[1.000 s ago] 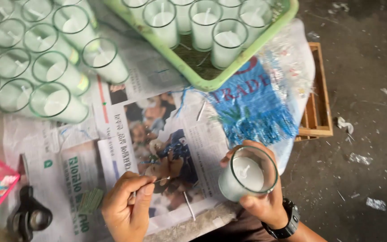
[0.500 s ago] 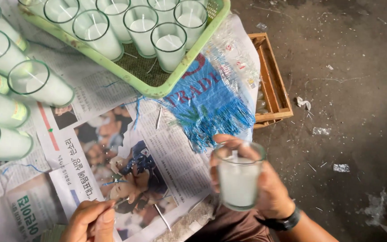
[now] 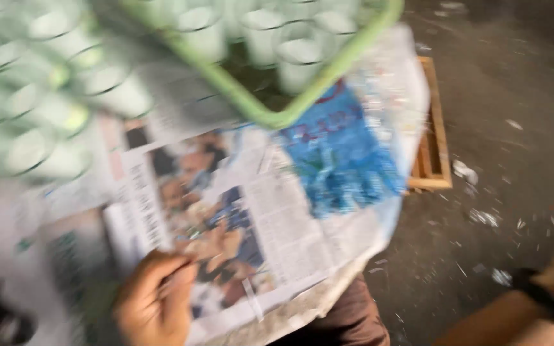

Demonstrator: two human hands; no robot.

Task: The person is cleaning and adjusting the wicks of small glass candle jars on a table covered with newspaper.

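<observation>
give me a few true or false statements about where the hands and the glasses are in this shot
1. The left hand rests on the newspaper. True.
2. The right hand holds a glass over the newspaper. False: only the right wrist with a dark band shows, out over the floor, and no glass is seen with it.
3. The green tray holds glasses of white wax. True.
4. The blue cloth lies inside the tray. False: it lies on the newspaper, beside the tray's corner.

Matt printed newspaper (image 3: 277, 237) is covering the work surface; the crate (image 3: 328, 77) is looking like smooth green plastic, the frame (image 3: 434, 154) like bare wood.
</observation>
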